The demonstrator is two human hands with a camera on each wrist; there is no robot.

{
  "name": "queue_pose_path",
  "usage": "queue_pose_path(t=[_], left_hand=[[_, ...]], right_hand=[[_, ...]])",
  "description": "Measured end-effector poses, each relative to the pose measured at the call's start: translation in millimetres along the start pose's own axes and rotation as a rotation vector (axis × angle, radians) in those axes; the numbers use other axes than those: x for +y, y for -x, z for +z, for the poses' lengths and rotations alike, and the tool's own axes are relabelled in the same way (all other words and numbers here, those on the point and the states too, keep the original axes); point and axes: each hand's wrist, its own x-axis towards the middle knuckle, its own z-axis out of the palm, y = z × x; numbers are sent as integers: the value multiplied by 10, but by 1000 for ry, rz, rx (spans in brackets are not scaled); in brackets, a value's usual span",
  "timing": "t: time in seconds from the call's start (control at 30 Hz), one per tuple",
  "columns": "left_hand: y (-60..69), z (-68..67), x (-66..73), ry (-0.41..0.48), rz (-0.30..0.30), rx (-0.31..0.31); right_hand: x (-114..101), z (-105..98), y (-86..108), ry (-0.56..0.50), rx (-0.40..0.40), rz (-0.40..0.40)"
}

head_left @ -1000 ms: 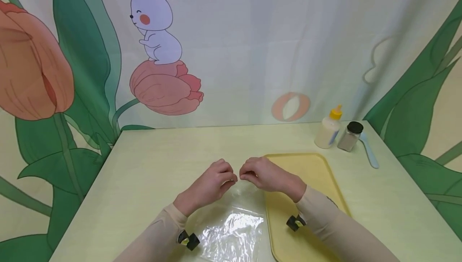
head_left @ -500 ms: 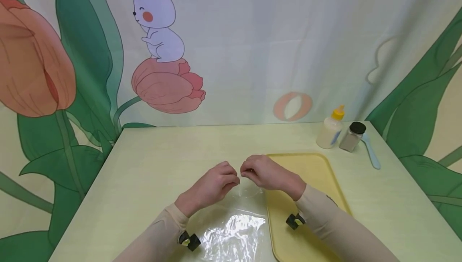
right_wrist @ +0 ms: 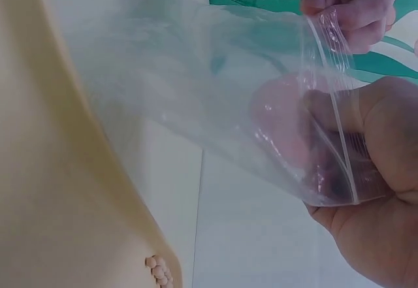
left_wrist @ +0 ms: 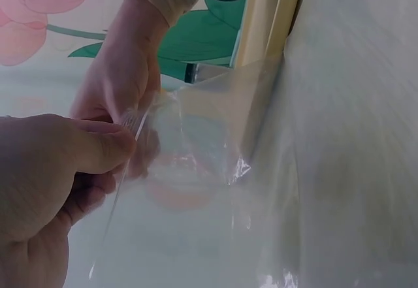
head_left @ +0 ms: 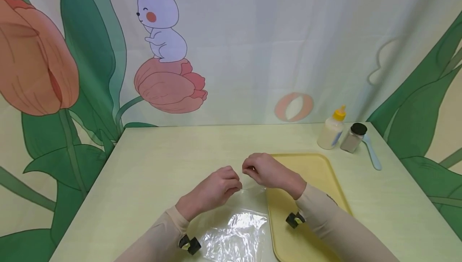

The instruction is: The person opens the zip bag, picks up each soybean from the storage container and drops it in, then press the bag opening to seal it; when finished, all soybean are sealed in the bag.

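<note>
A clear plastic zip bag (head_left: 238,232) stretches toward me from both hands, shiny and creased over the table. My left hand (head_left: 215,188) pinches the bag's top edge between thumb and fingers. A little farther back, my right hand (head_left: 270,170) grips the other part of the zip edge. In the right wrist view, the white zip strip crosses the bag (right_wrist: 228,92), and the right thumb shows beside it, with the other fingers partly behind the plastic. The left wrist view shows the left thumb (left_wrist: 104,151) against the film. I see nothing inside the bag.
A yellow tray (head_left: 301,161) lies beside the bag, partly beneath my right forearm. At the back right stand a bottle with an orange nozzle (head_left: 331,133) and a black-lidded jar (head_left: 353,138). A light blue spatula-like tool (head_left: 372,153) lies beside them. A printed curtain (head_left: 231,53) hangs behind.
The hands have drawn slightly apart: the left has come a little toward me, the right has risen a little farther back. Both keep hold of the bag. The head view has shifted slightly.
</note>
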Motion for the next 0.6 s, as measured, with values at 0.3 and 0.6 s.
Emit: queue_pose_path(t=[0.3,0.6], left_hand=[[-10,-29,92,-44,10,-22],[2,-36,151,-57,23,-17]], right_hand=[[13,24,-6,14,-12,33],[32,-6,-23,39,7,79]])
